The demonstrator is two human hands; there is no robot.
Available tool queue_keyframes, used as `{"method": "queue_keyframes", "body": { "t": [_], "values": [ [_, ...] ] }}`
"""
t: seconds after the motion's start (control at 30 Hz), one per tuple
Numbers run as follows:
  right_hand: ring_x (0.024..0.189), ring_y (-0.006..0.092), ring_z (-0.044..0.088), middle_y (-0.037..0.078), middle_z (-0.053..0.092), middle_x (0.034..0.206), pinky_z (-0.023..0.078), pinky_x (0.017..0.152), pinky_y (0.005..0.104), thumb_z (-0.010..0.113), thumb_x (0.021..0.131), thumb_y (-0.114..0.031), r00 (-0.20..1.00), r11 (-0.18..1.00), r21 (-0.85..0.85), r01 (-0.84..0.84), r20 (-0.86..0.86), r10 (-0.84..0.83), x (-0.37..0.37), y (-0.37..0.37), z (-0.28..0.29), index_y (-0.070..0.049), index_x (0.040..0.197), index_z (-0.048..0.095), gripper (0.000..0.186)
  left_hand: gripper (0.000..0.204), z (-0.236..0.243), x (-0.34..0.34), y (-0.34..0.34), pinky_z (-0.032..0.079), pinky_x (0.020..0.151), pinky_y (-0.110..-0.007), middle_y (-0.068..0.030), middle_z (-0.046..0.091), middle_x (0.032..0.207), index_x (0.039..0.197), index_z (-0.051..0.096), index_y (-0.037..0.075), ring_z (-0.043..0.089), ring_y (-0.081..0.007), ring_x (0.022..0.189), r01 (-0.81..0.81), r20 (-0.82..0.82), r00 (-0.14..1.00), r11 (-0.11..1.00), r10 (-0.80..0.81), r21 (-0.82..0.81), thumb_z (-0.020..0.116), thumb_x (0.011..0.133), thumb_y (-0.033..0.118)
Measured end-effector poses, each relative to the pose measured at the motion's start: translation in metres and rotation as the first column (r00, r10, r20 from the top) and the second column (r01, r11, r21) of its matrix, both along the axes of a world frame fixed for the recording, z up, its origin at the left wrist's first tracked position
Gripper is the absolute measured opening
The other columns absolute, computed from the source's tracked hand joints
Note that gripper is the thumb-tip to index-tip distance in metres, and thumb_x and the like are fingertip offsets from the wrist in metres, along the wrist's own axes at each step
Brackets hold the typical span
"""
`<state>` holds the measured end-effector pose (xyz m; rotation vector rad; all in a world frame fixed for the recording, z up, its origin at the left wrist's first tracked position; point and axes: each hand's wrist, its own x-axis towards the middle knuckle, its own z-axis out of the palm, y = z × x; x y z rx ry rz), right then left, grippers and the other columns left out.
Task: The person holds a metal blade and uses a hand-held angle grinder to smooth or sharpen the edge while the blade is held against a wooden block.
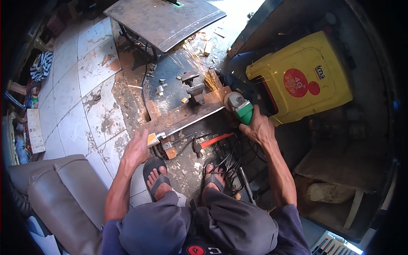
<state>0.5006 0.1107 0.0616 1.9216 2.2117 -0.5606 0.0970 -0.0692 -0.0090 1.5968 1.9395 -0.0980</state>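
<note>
My right hand (258, 127) is closed around a green angle grinder (243, 111), its grey head facing the far side. The grinder's disc (230, 101) meets the far end of a long thin metal blade (193, 121), and sparks (209, 80) spray away from it. In my left hand (137, 149), fingers wrapped round, is the blade's pale wooden handle (152, 140) with a metal collar. This bladed tool lies along the near side of a rusty flat bar or board (174, 118). Beyond the bar stands a small metal vise (195, 90).
A hammer with an orange handle (217, 140) and tangled black cables (231, 159) lie near my feet. To the right leans a yellow plastic panel (314, 80); a worn table (165, 21) stands ahead. Brown cushions (63, 182) sit at left. Wood scraps (160, 88) litter the floor.
</note>
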Motion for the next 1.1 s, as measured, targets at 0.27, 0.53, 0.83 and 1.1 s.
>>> {"method": "queue_keyframes", "body": {
  "t": [0.27, 0.53, 0.83, 1.1],
  "values": [
    [0.104, 0.0551, 0.073, 0.037, 0.074, 0.108, 0.057, 0.094, 0.0617, 0.082, 0.080, -0.043, 0.999, 0.999, 0.041, 0.018, 0.028, -0.019, -0.001, 0.021, 0.004, 0.000, 0.136, 0.045, 0.080, 0.063, -0.002, -0.001, -0.001, 0.059, 0.092, -0.057, -0.0380, 0.055, 0.126, 0.141, 0.045, -0.002, 0.067, -0.0575, 0.110, -0.001, 0.010, 1.000, 1.000, 0.001, 0.013, 0.072, 0.085, -0.002],
    [0.104, 0.0546, 0.073, 0.036, 0.075, 0.109, 0.057, 0.093, 0.0605, 0.082, 0.080, -0.043, 0.997, 0.999, -0.036, -0.017, 0.070, 0.020, -0.018, -0.003, 0.013, -0.001, 0.136, 0.045, 0.079, 0.062, 0.000, -0.002, 0.000, 0.061, 0.087, -0.057, -0.0378, 0.056, 0.124, 0.139, 0.046, 0.000, 0.069, -0.0578, 0.104, -0.006, 0.008, 1.000, 1.000, 0.006, -0.006, 0.072, 0.082, -0.004],
    [0.101, 0.0545, 0.074, 0.033, 0.076, 0.107, 0.056, 0.089, 0.0621, 0.083, 0.082, -0.042, 0.997, 0.997, -0.039, -0.067, 0.045, 0.068, -0.032, -0.030, 0.018, -0.002, 0.128, 0.046, 0.071, 0.055, 0.001, -0.001, 0.000, 0.062, 0.085, -0.057, -0.0403, 0.055, 0.125, 0.134, 0.047, -0.001, 0.070, -0.0586, 0.103, 0.001, 0.025, 1.000, 1.000, -0.002, 0.015, 0.069, 0.084, -0.006],
    [0.097, 0.0542, 0.074, 0.031, 0.075, 0.106, 0.056, 0.088, 0.0626, 0.081, 0.084, -0.044, 0.992, 0.989, -0.083, -0.125, 0.023, 0.127, -0.058, -0.053, 0.018, -0.002, 0.126, 0.045, 0.069, 0.051, -0.005, 0.000, -0.001, 0.063, 0.082, -0.057, -0.0412, 0.055, 0.125, 0.134, 0.047, -0.002, 0.071, -0.0581, 0.101, 0.007, 0.021, 1.000, 1.000, -0.008, 0.029, 0.066, 0.087, -0.005]
  ]
}}
